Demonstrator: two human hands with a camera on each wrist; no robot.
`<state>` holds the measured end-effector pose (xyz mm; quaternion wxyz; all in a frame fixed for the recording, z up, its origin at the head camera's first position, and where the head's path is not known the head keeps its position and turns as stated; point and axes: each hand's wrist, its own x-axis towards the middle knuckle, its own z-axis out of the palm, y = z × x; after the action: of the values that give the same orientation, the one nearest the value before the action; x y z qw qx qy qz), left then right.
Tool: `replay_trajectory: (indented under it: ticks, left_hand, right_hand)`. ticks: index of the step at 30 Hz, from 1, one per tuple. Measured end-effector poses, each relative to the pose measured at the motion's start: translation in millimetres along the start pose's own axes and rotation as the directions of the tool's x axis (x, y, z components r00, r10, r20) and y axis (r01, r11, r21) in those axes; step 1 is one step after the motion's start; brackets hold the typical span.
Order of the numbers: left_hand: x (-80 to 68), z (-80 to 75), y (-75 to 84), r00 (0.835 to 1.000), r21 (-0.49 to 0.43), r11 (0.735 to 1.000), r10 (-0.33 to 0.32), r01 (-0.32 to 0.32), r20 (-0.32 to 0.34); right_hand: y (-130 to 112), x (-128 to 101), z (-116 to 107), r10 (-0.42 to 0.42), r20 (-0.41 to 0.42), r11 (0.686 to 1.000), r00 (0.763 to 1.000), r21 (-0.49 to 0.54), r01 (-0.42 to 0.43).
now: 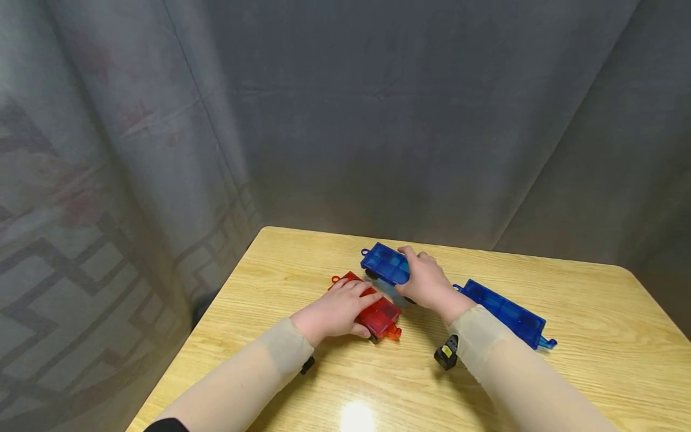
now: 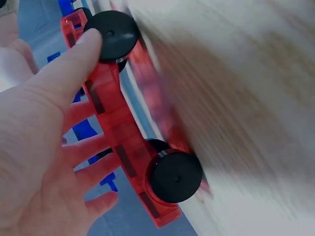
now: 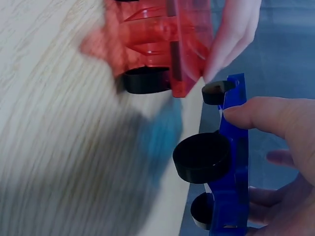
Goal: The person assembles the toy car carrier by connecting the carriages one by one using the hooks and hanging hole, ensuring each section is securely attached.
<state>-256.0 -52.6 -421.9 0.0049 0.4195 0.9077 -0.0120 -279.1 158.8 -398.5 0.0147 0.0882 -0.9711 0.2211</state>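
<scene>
My left hand [image 1: 336, 311] grips a see-through red toy wagon [image 1: 382, 317] with black wheels, a loop at its far end and a hook at its near end. In the left wrist view the thumb lies against one wheel [image 2: 112, 37], and the other fingers reach over to the far side. Just behind it, my right hand [image 1: 429, 281] holds a blue toy wagon [image 1: 381, 259] between thumb and fingers at its right end. The right wrist view shows that wagon's wheels [image 3: 202, 157] side-on, with a blue tinted shadow on the table beneath.
A second, longer blue wagon [image 1: 507, 313] stands to the right, beyond my right forearm, its hook pointing right. Everything is on a light wooden table [image 1: 604, 336]. Grey curtains [image 1: 378, 120] hang behind and to the left. A small black device [image 1: 447, 353] sits under my right wrist.
</scene>
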Motion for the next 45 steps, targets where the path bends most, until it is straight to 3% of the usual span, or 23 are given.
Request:
replay_trajectory:
  ticks: [10,19,28,35,45]
  left_hand:
    - [7.2,2.8,-11.3,0.999,-0.054,0.998,0.036,-0.037,-0.015]
    - [10.6,-1.2,-15.2,1.000,-0.079,0.997,0.011,-0.012,-0.007]
    - [16.6,-5.5,-19.6,0.999,-0.125,0.992,0.015,-0.009,0.047]
    - [18.5,-4.2,-26.6,0.999,-0.153,0.988,0.001,0.005,0.037]
    - [16.7,-0.2,-34.9,0.998,-0.206,0.976,-0.059,0.064,0.032]
  right_hand:
    - [2,-16,-20,-0.059,-0.004,0.998,0.998,0.010,0.059]
    - [9,-43,-38,-0.073,-0.002,0.997,0.997,0.036,0.074]
    - [18,-65,-41,-0.137,-0.006,0.990,0.991,0.038,0.137]
    - [24,-72,-40,-0.143,0.000,0.987,0.990,0.070,0.142]
    - [40,-75,-42,-0.129,0.038,0.991,0.991,0.030,0.128]
